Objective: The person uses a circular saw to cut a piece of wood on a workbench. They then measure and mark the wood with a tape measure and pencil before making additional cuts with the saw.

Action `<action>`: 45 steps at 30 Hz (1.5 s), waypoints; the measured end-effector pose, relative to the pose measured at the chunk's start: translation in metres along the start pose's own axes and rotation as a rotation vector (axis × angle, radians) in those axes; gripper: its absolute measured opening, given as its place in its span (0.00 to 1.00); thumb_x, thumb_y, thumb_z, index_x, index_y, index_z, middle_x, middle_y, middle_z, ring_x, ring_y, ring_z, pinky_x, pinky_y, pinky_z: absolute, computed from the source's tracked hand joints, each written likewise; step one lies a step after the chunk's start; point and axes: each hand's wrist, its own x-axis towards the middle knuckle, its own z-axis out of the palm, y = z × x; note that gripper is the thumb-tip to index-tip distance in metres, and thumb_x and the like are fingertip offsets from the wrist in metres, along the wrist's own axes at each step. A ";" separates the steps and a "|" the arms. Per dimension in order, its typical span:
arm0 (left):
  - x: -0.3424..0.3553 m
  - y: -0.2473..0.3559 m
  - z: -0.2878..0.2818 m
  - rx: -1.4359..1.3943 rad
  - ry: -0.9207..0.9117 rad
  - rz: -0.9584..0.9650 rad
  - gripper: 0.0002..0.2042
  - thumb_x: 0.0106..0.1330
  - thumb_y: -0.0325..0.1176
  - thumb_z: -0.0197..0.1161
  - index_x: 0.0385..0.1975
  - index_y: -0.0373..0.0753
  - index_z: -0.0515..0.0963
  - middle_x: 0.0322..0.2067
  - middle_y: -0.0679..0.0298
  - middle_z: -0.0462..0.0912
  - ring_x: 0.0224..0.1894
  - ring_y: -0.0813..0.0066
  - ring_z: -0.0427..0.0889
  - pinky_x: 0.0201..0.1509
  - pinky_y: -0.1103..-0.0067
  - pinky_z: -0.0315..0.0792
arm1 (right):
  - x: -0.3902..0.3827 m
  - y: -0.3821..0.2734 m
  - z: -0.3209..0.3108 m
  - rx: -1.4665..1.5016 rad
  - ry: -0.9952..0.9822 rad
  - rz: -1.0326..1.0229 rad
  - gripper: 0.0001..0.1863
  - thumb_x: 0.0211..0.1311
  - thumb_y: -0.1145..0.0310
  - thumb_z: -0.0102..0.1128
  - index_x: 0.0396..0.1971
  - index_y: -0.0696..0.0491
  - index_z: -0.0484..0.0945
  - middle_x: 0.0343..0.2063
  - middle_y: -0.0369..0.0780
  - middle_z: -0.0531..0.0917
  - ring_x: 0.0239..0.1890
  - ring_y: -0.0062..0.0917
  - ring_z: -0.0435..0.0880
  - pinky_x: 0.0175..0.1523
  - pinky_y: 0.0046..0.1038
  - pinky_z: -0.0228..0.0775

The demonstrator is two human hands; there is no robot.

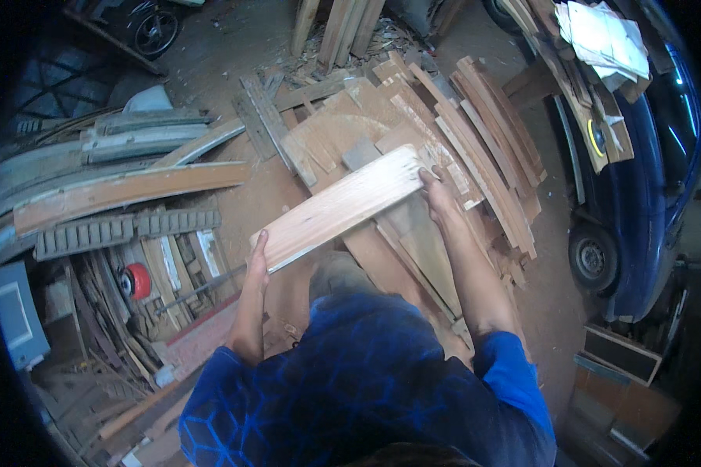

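Head view: A worker in a blue patterned shirt (pixel 366 366) holds a pale board (pixel 335 206) at the middle of the scene, slanting from eight o'clock to two. The left hand (pixel 257 261) is closed around its eight-o'clock end, thumb up along the edge, fingers mostly hidden; the right hand (pixel 439 196) clasps the two-o'clock end. Gripping both ends likely keeps so long a piece steady and leaves its broad face open to the eye. Whether the board also rests on the timber beneath cannot be told.

At two o'clock, reddish-brown planks (pixel 491 136) lie side by side, their lengths roughly matched in direction, perhaps to keep them sorted and within reach. Toward nine o'clock, a long brown plank (pixel 132 196) lies among mixed lumber, seemingly stored out of the way. White sheets (pixel 604 39) sit high at two o'clock; a blue car (pixel 639 194) stands at three.
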 end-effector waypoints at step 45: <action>0.029 0.275 0.447 0.427 -1.144 0.308 0.20 0.76 0.45 0.58 0.37 0.31 0.84 0.40 0.54 0.87 0.44 0.65 0.86 0.47 0.71 0.80 | 0.185 -0.038 -0.244 -1.357 0.228 -0.243 0.32 0.65 0.53 0.67 0.63 0.55 0.75 0.57 0.54 0.80 0.61 0.48 0.78 0.66 0.43 0.70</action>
